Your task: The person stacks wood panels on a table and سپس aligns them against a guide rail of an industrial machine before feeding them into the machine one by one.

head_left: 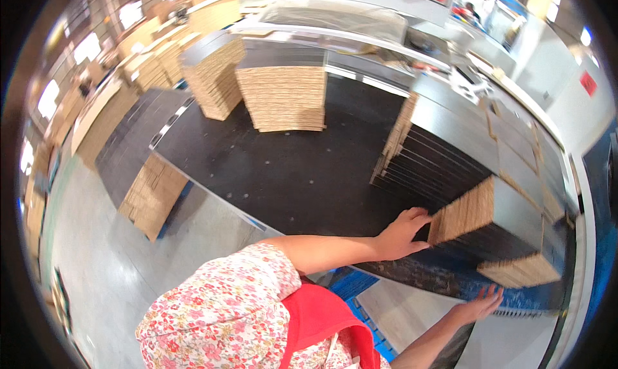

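My left hand reaches across the black table, its thumb and fingers apart at the left end of a stack of dark-topped boards with brown edges. Its fingertips are against or very close to that end; I cannot tell which. Lower and to the right, my right hand is at the table's near edge with its fingers stretched out and nothing in them. Just above it lies a smaller stack of brown-edged boards. Behind these, a larger stack of dark panels stands on the table's right side.
Two tall board stacks stand at the table's far side. A lower-left stack of brown boards sits beside the table, above the grey floor. White machinery borders the back right. Blue slats show below the near edge.
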The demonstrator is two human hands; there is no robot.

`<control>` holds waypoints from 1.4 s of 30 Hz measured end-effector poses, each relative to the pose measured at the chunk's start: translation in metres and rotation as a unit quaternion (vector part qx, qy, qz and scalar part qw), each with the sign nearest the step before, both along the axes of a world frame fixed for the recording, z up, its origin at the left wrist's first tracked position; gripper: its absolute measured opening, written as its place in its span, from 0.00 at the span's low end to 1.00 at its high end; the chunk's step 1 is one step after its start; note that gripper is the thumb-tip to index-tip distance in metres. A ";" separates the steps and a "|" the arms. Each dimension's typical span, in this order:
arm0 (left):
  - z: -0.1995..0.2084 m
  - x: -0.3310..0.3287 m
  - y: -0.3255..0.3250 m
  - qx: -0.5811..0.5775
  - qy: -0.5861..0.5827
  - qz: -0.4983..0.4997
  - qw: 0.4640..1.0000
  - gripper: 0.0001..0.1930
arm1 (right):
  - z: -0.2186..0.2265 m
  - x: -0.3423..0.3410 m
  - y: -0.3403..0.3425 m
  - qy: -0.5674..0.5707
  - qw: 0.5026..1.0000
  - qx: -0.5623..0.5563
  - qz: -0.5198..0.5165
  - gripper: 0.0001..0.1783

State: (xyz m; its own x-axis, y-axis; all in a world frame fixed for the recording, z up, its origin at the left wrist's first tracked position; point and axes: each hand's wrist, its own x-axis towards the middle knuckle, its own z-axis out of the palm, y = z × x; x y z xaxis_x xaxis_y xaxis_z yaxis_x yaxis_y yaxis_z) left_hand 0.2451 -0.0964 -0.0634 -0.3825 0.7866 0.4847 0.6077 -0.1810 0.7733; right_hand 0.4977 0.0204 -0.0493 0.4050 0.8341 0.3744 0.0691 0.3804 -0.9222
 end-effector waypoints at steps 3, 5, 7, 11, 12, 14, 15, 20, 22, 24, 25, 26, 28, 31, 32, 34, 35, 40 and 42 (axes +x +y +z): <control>0.019 -0.053 -0.068 0.061 0.055 0.076 0.994 0.21 | 0.009 -0.041 -0.065 -0.050 0.988 0.076 0.126 0.25; 0.029 -0.089 -0.118 0.086 0.071 0.208 0.972 0.16 | 0.018 -0.077 -0.099 -0.046 0.931 0.019 0.361 0.29; 0.037 -0.132 -0.161 0.123 0.041 0.333 0.934 0.13 | 0.040 -0.130 -0.126 -0.043 0.838 0.004 0.544 0.30; 0.016 -0.240 -0.233 0.141 -0.268 0.455 0.837 0.26 | 0.046 -0.250 -0.131 0.010 0.730 -0.233 0.642 0.34; 0.012 -0.266 -0.252 0.167 -0.322 0.429 0.827 0.34 | 0.041 -0.285 -0.132 0.016 0.704 -0.230 0.672 0.34; 0.012 -0.310 -0.251 0.184 -0.372 0.373 0.830 0.41 | 0.036 -0.348 -0.123 0.014 0.687 -0.220 0.692 0.40; 0.019 -0.326 -0.242 0.176 -0.404 0.343 0.830 0.42 | 0.039 -0.374 -0.119 0.000 0.697 -0.217 0.683 0.44; 0.031 -0.362 -0.222 0.139 -0.509 0.166 0.833 0.46 | -0.003 -0.493 -0.097 -0.018 0.688 -0.290 0.665 0.48; 0.037 -0.359 -0.224 0.160 -0.506 0.091 0.842 0.43 | -0.013 -0.502 -0.103 -0.024 0.712 -0.294 0.637 0.46; 0.012 -0.365 -0.224 0.133 -0.504 0.166 0.837 0.38 | 0.003 -0.503 -0.130 -0.037 0.727 -0.308 0.613 0.44; 0.012 -0.362 -0.222 0.117 -0.518 0.174 0.829 0.38 | 0.020 -0.495 -0.144 -0.042 0.740 -0.321 0.590 0.42; 0.017 -0.357 -0.215 0.099 -0.527 0.170 0.826 0.37 | 0.016 -0.489 -0.147 -0.044 0.760 -0.296 0.577 0.43; 0.010 -0.357 -0.225 0.112 -0.537 0.150 0.823 0.38 | 0.002 -0.471 -0.155 -0.048 0.802 -0.248 0.541 0.46; 0.014 -0.332 -0.258 0.108 -0.534 0.141 0.826 0.34 | 0.023 -0.427 -0.202 -0.137 0.821 -0.181 0.524 0.37; 0.015 -0.319 -0.265 0.107 -0.513 0.104 0.846 0.34 | 0.016 -0.407 -0.208 -0.142 0.833 -0.129 0.519 0.34; 0.018 -0.293 -0.267 0.070 -0.524 0.109 0.842 0.34 | 0.002 -0.371 -0.224 -0.158 0.854 -0.166 0.468 0.33; 0.014 -0.278 -0.270 0.082 -0.527 0.118 0.837 0.34 | 0.000 -0.354 -0.229 -0.150 0.861 -0.171 0.455 0.32; -0.015 -0.207 -0.260 0.055 -0.571 0.016 0.819 0.34 | -0.004 -0.268 -0.238 -0.042 0.898 -0.193 0.394 0.31; -0.013 -0.176 -0.240 0.025 -0.572 0.027 0.819 0.34 | -0.023 -0.233 -0.219 -0.013 0.883 -0.234 0.407 0.30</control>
State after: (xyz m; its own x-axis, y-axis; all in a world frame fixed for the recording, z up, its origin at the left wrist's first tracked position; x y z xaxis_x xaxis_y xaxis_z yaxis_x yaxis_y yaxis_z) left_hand 0.0695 -0.3360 -0.0759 -0.6427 0.7436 -0.1845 -0.5022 -0.2271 0.8344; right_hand 0.2651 -0.1984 -0.0718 -0.4027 0.9110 -0.0884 -0.0285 -0.1090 -0.9936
